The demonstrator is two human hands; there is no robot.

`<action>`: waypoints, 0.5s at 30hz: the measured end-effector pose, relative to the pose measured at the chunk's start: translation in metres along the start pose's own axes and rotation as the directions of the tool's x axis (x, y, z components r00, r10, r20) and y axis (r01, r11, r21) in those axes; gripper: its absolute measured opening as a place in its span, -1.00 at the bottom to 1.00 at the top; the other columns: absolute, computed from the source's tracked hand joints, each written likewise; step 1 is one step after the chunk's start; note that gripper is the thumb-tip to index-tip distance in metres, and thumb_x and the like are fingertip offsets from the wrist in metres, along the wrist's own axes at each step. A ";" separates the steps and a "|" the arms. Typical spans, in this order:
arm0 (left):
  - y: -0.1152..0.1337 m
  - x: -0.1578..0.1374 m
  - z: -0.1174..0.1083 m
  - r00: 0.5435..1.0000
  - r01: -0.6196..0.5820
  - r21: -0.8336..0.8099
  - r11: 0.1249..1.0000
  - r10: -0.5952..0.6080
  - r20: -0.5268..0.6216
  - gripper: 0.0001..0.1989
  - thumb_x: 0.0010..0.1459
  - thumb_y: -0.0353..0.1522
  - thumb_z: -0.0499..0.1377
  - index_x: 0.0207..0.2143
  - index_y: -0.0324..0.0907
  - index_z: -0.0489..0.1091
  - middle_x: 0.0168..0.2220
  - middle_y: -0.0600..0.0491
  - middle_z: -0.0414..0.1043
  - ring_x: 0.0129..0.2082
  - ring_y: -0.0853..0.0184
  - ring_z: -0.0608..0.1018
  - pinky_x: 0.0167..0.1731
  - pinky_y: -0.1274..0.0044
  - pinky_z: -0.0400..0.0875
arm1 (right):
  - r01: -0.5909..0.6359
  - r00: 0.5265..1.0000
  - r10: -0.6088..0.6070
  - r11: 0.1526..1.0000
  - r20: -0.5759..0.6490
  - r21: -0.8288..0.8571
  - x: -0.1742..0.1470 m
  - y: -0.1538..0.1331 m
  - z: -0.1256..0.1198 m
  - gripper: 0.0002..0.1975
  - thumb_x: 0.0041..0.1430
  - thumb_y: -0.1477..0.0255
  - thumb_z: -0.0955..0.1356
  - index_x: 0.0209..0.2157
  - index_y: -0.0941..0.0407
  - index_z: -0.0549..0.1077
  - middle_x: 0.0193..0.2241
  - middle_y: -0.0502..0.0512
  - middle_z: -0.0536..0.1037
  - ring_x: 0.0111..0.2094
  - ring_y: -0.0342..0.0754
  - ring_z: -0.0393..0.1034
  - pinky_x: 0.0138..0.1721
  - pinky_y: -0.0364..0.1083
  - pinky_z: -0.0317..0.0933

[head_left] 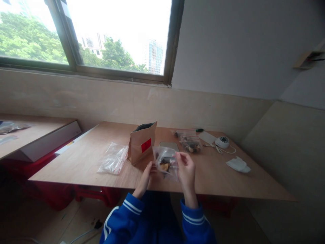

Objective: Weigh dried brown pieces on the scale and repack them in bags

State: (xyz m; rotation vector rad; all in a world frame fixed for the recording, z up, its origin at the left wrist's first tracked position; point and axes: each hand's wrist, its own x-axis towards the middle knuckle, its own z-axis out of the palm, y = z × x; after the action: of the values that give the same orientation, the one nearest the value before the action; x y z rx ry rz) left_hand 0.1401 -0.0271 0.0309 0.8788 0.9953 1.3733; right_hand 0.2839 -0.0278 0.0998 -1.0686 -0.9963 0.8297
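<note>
A clear plastic zip bag with dark and tan dried pieces inside is held up over the table's front edge. My right hand pinches its upper right side between thumb and fingers. At the bag's lower left, my left hand grips the edge, its fingers partly hidden behind the plastic. Just beyond stands a brown kraft paper pouch with a red label, its top open. Behind the held bag lies a flat, light-coloured rectangular object, partly covered.
Flat clear plastic bags lie left of the pouch. Filled zip bags rest at the back right, near a white dome camera with its cable. A crumpled white plastic piece is farther right on the wooden table. Red stools stand underneath.
</note>
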 end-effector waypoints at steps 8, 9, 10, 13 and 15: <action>-0.018 0.031 0.014 0.995 0.092 -0.271 0.958 -0.101 -0.021 -0.46 0.12 -0.02 0.07 -0.04 -0.23 0.40 -0.34 -0.02 0.56 -0.35 0.24 0.57 -0.38 0.48 0.45 | 0.109 0.989 -0.078 0.960 0.124 -0.259 0.023 0.028 0.016 -0.59 0.11 0.09 0.31 -0.28 0.17 0.49 -0.33 0.22 0.58 -0.34 0.05 0.50 -0.32 -0.01 0.39; -0.020 0.035 0.013 0.993 0.101 -0.259 0.961 -0.114 -0.037 -0.45 0.13 -0.03 0.07 0.00 -0.24 0.38 -0.35 -0.02 0.56 -0.39 0.27 0.57 -0.43 0.50 0.45 | 0.167 0.985 -0.147 0.941 0.088 -0.294 0.023 0.028 0.017 -0.61 0.13 0.12 0.31 -0.23 0.17 0.48 -0.27 0.23 0.57 -0.29 0.04 0.48 -0.26 -0.01 0.38; -0.023 0.037 0.011 0.991 0.111 -0.254 0.961 -0.125 -0.040 -0.43 0.13 -0.03 0.07 0.04 -0.23 0.36 -0.35 -0.03 0.56 -0.43 0.29 0.57 -0.46 0.51 0.45 | 0.221 0.975 -0.211 0.921 0.065 -0.322 0.023 0.026 0.018 -0.64 0.14 0.17 0.30 -0.20 0.16 0.47 -0.22 0.24 0.55 -0.24 0.03 0.47 -0.21 -0.01 0.36; -0.030 0.043 0.007 0.992 0.113 -0.293 0.949 -0.122 -0.015 -0.39 0.16 -0.02 0.05 0.12 -0.22 0.30 -0.32 -0.05 0.56 -0.42 0.31 0.58 -0.43 0.52 0.47 | 0.332 0.943 -0.293 0.877 0.160 -0.348 0.024 0.024 0.020 -0.76 0.16 0.32 0.28 -0.23 0.14 0.48 -0.22 0.20 0.53 -0.22 0.01 0.45 -0.16 -0.02 0.34; -0.032 0.044 0.005 0.995 0.088 -0.345 0.934 -0.095 -0.004 -0.40 0.19 -0.02 0.02 0.12 -0.23 0.31 -0.26 -0.07 0.56 -0.32 0.30 0.59 -0.33 0.52 0.49 | 0.318 0.935 -0.231 0.880 0.269 -0.352 0.027 0.026 0.021 -0.82 0.13 0.40 0.27 -0.33 0.13 0.50 -0.31 0.17 0.56 -0.26 0.02 0.46 -0.18 -0.02 0.33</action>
State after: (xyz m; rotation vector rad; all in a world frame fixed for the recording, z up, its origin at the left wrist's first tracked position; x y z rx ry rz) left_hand 0.1545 0.0161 0.0008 0.5491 0.7686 1.4244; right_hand 0.2716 0.0108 0.0846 -1.1486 -1.5126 0.5281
